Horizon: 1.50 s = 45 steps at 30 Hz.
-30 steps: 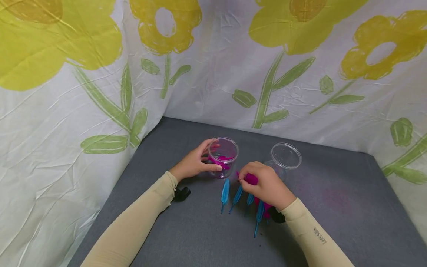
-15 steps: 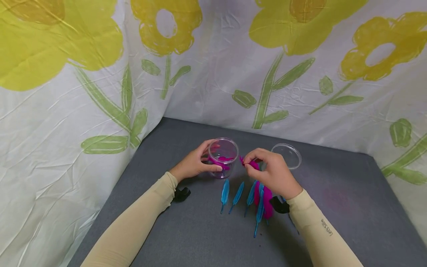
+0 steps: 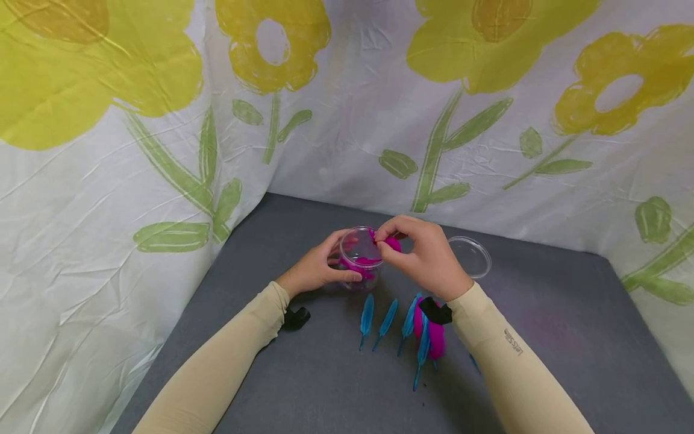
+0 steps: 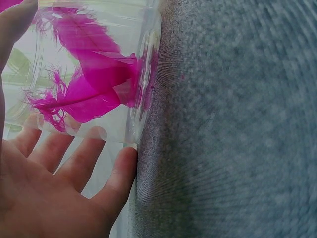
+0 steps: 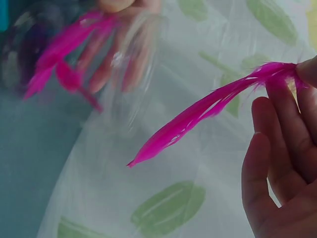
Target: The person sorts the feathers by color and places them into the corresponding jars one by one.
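Observation:
My left hand (image 3: 317,269) grips a clear plastic jar (image 3: 347,246) standing on the dark table, its fingers and thumb around the side. Inside lie several magenta feathers (image 4: 91,101), plain in the left wrist view. At the jar's right rim, my right hand (image 3: 425,260) pinches another magenta feather (image 5: 185,121) between thumb and fingers. In the right wrist view this feather hangs by one frayed end, with its pointed tip free. Blue feathers (image 3: 367,314) and a few more magenta feathers (image 3: 436,341) lie on the table below the right hand, partly covering each other.
A second clear container (image 3: 488,256) stands behind my right hand, which hides part of it. The grey table (image 3: 325,374) runs back to a white curtain (image 3: 347,138) with printed yellow flowers. Black straps (image 3: 297,317) show at both wrists.
My right hand has lifted the magenta feather up and left, from above the table to the jar's rim. The left hand and jar have stayed in place.

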### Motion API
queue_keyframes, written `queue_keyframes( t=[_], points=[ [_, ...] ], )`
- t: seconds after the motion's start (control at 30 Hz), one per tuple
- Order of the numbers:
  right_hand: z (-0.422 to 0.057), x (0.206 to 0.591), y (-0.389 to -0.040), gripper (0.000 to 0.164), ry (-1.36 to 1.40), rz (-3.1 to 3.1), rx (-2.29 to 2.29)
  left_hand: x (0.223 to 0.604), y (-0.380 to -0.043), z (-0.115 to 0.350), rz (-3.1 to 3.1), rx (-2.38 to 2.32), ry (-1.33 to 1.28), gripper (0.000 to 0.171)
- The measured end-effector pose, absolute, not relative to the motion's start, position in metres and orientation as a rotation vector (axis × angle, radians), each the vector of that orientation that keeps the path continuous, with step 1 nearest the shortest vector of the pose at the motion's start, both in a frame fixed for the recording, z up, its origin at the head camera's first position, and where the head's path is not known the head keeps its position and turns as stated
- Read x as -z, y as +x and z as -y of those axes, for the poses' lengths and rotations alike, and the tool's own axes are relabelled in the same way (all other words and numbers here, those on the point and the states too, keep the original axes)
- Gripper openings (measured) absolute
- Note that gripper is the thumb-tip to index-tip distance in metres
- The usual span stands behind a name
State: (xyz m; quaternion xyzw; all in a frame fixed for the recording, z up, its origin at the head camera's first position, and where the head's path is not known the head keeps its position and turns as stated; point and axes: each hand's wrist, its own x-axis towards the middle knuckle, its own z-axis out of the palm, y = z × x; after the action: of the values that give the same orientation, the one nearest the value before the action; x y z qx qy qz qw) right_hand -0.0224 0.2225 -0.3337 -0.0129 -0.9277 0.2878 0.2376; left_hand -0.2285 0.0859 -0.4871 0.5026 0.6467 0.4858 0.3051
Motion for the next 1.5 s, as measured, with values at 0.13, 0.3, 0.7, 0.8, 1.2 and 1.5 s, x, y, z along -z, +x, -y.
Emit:
queue_keyframes(
  t=[0.13,0.3,0.7,0.8,1.2,1.5],
  points=[
    [-0.217,0.331,-0.034,0.008,-0.026,2.541,-0.817,0.486,-0.228,-0.084,-1.708,-1.281,1.316,0.09],
    [-0.212,0.334,-0.043,0.008,-0.043,2.546,-0.887,0.483,-0.227,-0.085,-1.71,-1.282,1.29,0.089],
    [-0.214,0.349,-0.051,0.007,-0.111,2.559,-0.925,0.483,-0.227,-0.087,-1.702,-1.282,1.302,0.09],
    [-0.215,0.352,-0.052,0.007,-0.125,2.568,-0.926,0.487,-0.228,-0.088,-1.698,-1.279,1.309,0.092],
    [-0.222,0.365,-0.058,0.004,-0.127,2.607,-0.871,0.486,-0.228,-0.084,-1.661,-1.277,1.319,0.093],
    [-0.227,0.372,-0.058,0.015,-0.149,2.639,-0.86,0.488,-0.232,-0.083,-1.671,-1.274,1.34,0.094]
  ],
)
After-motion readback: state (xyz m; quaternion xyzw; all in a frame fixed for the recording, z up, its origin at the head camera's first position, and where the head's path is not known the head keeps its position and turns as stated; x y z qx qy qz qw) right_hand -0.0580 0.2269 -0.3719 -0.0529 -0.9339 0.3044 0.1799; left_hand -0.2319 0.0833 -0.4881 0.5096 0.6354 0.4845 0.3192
